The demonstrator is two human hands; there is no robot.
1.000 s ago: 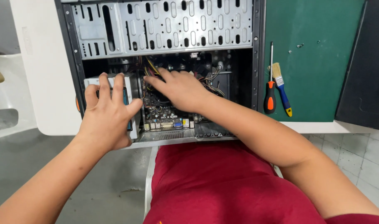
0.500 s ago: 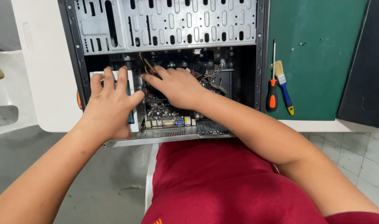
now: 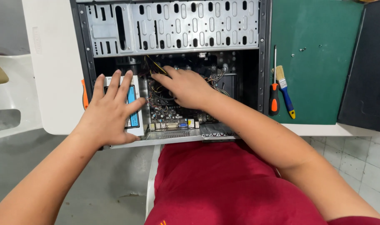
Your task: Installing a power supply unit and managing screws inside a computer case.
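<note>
Left hand point(image 3: 110, 112) lies flat, fingers spread, on the power supply point(image 3: 131, 106); right hand point(image 3: 185, 87), loosely curled, holding nothing visible, reaches among motherboard point(image 3: 173, 116) cables inside the open computer case point(image 3: 173, 29).

So the white table point(image 3: 52, 83) has the open computer case point(image 3: 173, 29) lying flat on it, and a green mat point(image 3: 319, 83) right beside that. On the mat: a screwdriver point(image 3: 274, 93) and a small brush point(image 3: 285, 89), side by side.
</note>
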